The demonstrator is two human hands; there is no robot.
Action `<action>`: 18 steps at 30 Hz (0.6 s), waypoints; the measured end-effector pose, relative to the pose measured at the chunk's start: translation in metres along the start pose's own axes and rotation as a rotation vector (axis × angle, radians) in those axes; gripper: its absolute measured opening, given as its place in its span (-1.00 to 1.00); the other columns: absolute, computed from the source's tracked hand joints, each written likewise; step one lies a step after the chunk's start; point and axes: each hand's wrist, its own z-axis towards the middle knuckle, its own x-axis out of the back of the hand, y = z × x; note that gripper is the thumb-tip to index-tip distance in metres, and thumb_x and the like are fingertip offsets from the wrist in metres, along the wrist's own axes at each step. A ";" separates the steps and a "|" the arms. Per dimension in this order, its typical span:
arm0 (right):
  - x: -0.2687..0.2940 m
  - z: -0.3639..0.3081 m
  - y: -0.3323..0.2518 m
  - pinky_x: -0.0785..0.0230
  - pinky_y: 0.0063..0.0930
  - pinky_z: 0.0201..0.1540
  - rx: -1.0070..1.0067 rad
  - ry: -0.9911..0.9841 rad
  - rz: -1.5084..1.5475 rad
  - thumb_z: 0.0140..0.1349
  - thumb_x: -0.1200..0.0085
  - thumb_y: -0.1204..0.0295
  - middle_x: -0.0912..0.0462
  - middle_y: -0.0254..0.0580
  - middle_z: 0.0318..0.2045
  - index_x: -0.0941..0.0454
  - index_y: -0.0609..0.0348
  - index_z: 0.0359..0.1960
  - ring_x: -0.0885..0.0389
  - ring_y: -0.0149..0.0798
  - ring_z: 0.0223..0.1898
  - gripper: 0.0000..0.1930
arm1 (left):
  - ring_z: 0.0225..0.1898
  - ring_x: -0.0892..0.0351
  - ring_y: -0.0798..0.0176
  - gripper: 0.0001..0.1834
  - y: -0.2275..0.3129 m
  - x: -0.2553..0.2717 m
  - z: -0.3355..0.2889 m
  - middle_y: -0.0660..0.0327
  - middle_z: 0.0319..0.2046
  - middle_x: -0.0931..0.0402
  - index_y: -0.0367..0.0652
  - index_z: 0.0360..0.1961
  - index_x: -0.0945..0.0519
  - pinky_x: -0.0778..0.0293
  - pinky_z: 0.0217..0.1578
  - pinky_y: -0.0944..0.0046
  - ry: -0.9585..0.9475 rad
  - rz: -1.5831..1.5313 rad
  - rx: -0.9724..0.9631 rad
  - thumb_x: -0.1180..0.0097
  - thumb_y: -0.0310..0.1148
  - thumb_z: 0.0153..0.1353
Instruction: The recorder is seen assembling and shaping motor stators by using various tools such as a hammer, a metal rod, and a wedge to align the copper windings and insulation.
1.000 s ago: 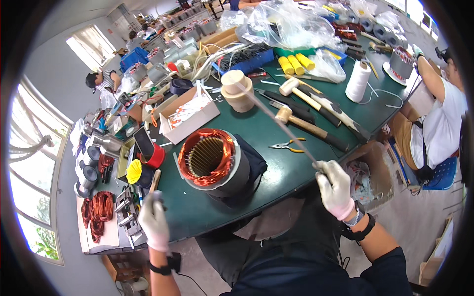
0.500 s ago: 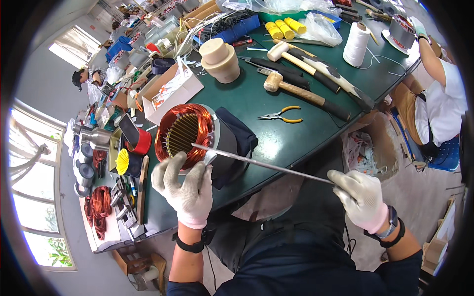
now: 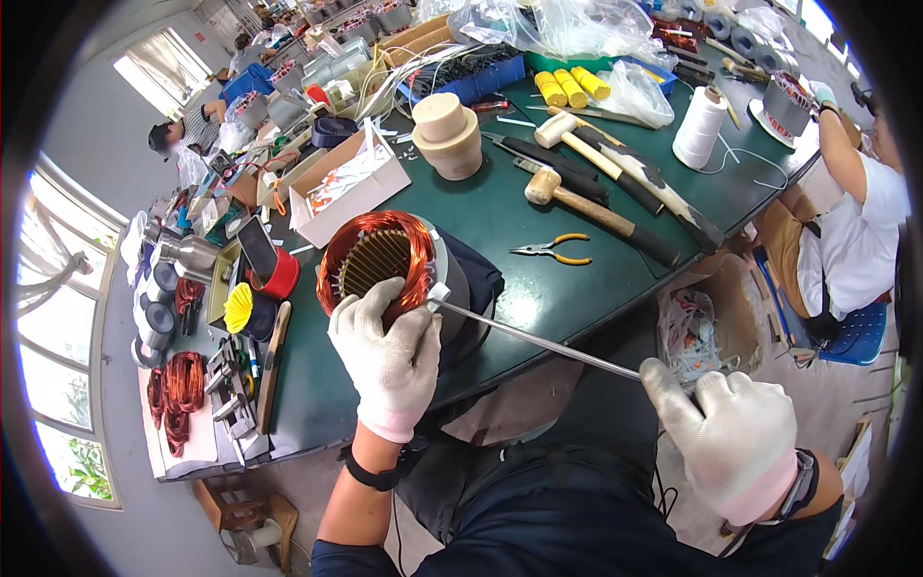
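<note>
A motor stator with a grey shell (image 3: 454, 284) lies on the table, its open end toward me. A thick ring of copper winding (image 3: 419, 258) surrounds the slotted bore (image 3: 375, 262). My left hand (image 3: 386, 356), in a white knit glove, is closed on the near side of the winding, fingertips at the bore's mouth. In my gloved right hand (image 3: 726, 433) is a thin metal rod (image 3: 548, 341), gripped at its near end. Its far end meets a small white piece (image 3: 438, 292) at the winding's outer edge, close to my left fingers.
Pliers (image 3: 553, 250), mallets (image 3: 577, 202) and a white thread spool (image 3: 700, 125) lie farther right. Beyond the stator stand a carton of white slips (image 3: 351, 188) and a cream stepped block (image 3: 447, 139). Copper coils (image 3: 183, 385) lie left. A co-worker (image 3: 860, 212) sits at right.
The rod's tip has gone from over the bore to the winding's outer edge. My left fingers have moved onto the bore's near rim. My right hand is lower, and the view has shifted slightly.
</note>
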 end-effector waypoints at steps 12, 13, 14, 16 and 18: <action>-0.065 0.046 0.025 -0.44 -0.28 -0.51 0.127 0.156 0.169 0.15 -0.18 0.52 -0.41 -0.30 -0.56 -0.68 -0.08 0.21 -0.57 -0.21 -0.53 -0.48 | -0.02 -0.61 -0.07 -0.56 -0.008 0.011 0.013 0.04 0.07 -0.65 -0.10 -0.06 -0.74 -0.44 0.06 -0.06 -0.137 -0.056 -0.040 -0.50 -0.46 -0.06; -0.064 0.049 0.028 -0.44 -0.28 -0.52 0.125 0.153 0.166 0.14 -0.18 0.53 -0.38 -0.30 -0.58 -0.70 -0.08 0.19 -0.56 -0.21 -0.53 -0.48 | -0.01 -0.61 -0.09 -0.50 -0.014 0.019 0.014 0.03 0.08 -0.64 -0.14 0.00 -0.70 -0.44 0.09 -0.08 -0.120 -0.178 -0.022 -0.50 -0.46 -0.06; -0.062 0.051 0.032 -0.44 -0.27 -0.52 0.118 0.151 0.154 0.14 -0.18 0.54 -0.36 -0.30 -0.60 -0.71 -0.08 0.18 -0.56 -0.21 -0.54 -0.49 | 0.00 -0.60 -0.10 -0.43 -0.018 0.025 0.015 0.02 0.09 -0.63 -0.17 0.05 -0.66 -0.44 0.13 -0.10 -0.094 -0.306 -0.011 -0.51 -0.47 -0.07; -0.071 0.060 0.036 -0.45 -0.25 -0.47 0.115 0.120 0.145 0.14 -0.18 0.54 -0.44 -0.27 -0.58 -0.73 -0.04 0.11 -0.58 -0.15 -0.52 -0.54 | -0.02 -0.60 -0.11 -0.43 -0.036 0.034 0.016 0.05 -0.02 -0.65 -0.20 0.02 -0.64 -0.42 0.23 -0.14 -0.041 -0.245 0.060 -0.52 -0.46 -0.09; -0.077 0.076 0.035 -0.44 -0.19 -0.41 0.026 0.306 0.303 0.13 -0.22 0.52 -0.56 -0.21 -0.52 -0.74 0.05 0.01 -0.60 -0.08 -0.49 -0.64 | -0.09 -0.59 -0.06 -0.53 -0.061 0.033 0.011 0.12 -0.19 -0.62 -0.20 -0.11 -0.66 -0.43 0.18 -0.15 -0.151 -0.269 -0.032 -0.52 -0.41 -0.11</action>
